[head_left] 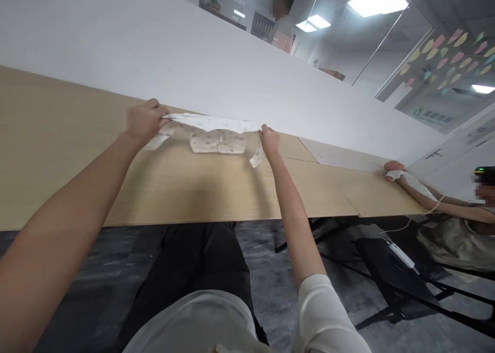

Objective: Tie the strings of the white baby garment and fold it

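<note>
A small white baby garment (216, 123) with a faint print is stretched between my hands above the wooden table (185, 188). My left hand (145, 119) is closed on its left end, and my right hand (269, 138) pinches its right end. Below the taut upper edge hangs a folded-looking part of the cloth, just over or touching the tabletop; I cannot tell which. Loose strips that look like sleeves dangle near each hand. Some of the cloth is blurred.
At the far right a co-worker's arms (425, 201) reach to a doll (394, 166) in white clothing. A black folding chair (390, 270) with a white power strip (402, 255) stands beside the table. A white wall (116, 48) with glass above borders the table's back.
</note>
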`<state>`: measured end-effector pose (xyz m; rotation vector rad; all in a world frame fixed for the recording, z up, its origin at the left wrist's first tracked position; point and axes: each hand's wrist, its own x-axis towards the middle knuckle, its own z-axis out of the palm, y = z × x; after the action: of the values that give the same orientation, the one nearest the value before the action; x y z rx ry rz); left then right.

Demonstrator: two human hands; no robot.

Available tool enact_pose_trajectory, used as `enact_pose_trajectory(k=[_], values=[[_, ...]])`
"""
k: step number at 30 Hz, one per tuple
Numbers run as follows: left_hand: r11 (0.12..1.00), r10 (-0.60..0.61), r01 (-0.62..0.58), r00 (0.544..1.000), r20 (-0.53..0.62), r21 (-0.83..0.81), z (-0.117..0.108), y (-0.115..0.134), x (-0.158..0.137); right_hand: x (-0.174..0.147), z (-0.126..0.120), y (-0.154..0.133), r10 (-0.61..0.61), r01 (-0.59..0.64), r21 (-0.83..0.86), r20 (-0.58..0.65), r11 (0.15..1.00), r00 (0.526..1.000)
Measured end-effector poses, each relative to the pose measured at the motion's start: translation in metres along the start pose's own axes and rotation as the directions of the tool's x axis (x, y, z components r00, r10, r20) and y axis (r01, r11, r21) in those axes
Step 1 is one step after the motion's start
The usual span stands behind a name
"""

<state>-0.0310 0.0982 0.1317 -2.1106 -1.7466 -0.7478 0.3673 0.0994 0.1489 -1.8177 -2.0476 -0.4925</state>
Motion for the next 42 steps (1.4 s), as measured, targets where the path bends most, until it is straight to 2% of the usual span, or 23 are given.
enact_pose_trajectory(k=[2, 4, 8, 10, 13, 16, 19, 22, 24, 26, 28, 32, 35, 39, 42], values=[[0.999, 0.044, -0.046, 0.998, 0.04, 0.028, 0.007, -0.006, -0.02, -0.016, 0.004, 0.0, -0.046, 0.048, -0.051, 0.043, 0.998, 0.998], [0.994, 0.09, -0.098, 0.989, 0.12, 0.056, 0.02, -0.012, -0.044, -0.04, 0.012, -0.001, -0.13, 0.142, -0.072, 0.146, 0.987, 0.981], [0.987, 0.125, -0.148, 0.952, 0.278, 0.062, 0.048, -0.015, -0.084, -0.094, 0.031, 0.001, -0.287, 0.321, -0.055, 0.329, 0.945, 0.9], [0.991, 0.122, -0.133, 0.948, 0.294, 0.018, 0.057, -0.012, -0.098, -0.117, 0.038, 0.004, -0.341, 0.382, -0.039, 0.371, 0.923, 0.863], [0.996, 0.082, -0.067, 0.954, 0.289, -0.06, 0.062, -0.009, -0.117, -0.146, 0.046, 0.009, -0.343, 0.381, -0.036, 0.363, 0.924, 0.867], [0.994, 0.015, 0.016, 0.956, 0.292, -0.105, 0.063, -0.009, -0.14, -0.17, 0.054, 0.012, -0.275, 0.304, -0.045, 0.318, 0.952, 0.907], [0.98, 0.0, 0.062, 0.95, 0.311, -0.19, 0.063, -0.013, -0.162, -0.189, 0.064, 0.014, -0.171, 0.191, -0.059, 0.252, 0.98, 0.952], [0.967, -0.039, 0.121, 0.94, 0.339, -0.224, 0.062, -0.017, -0.178, -0.2, 0.07, 0.019, -0.021, 0.033, -0.063, 0.183, 0.998, 0.983], [0.97, -0.069, 0.146, 0.933, 0.353, -0.194, 0.06, -0.018, -0.184, -0.202, 0.071, 0.023, 0.119, -0.114, -0.046, 0.138, 0.992, 0.983], [0.98, -0.081, 0.14, 0.931, 0.357, -0.142, 0.058, -0.017, -0.188, -0.204, 0.07, 0.027, 0.284, -0.285, -0.006, 0.086, 0.959, 0.955], [0.988, -0.098, 0.136, 0.926, 0.364, -0.079, 0.056, -0.015, -0.191, -0.204, 0.068, 0.029, 0.423, -0.425, 0.061, 0.052, 0.903, 0.905], [0.992, -0.113, 0.124, 0.916, 0.385, -0.005, 0.058, -0.012, -0.194, -0.206, 0.067, 0.027, 0.587, -0.58, 0.211, 0.037, 0.787, 0.809], [0.993, -0.109, 0.119, 0.918, 0.381, -0.002, 0.06, -0.014, -0.194, -0.208, 0.066, 0.028, 0.628, -0.604, 0.311, 0.029, 0.733, 0.777], [0.989, -0.131, 0.147, 0.911, 0.392, -0.011, 0.063, -0.017, -0.195, -0.21, 0.068, 0.035, 0.629, -0.562, 0.481, 0.028, 0.673, 0.777], [0.988, -0.14, 0.155, 0.902, 0.409, -0.002, 0.063, -0.017, -0.196, -0.211, 0.074, 0.041, 0.644, -0.492, 0.665, 0.022, 0.562, 0.765]])
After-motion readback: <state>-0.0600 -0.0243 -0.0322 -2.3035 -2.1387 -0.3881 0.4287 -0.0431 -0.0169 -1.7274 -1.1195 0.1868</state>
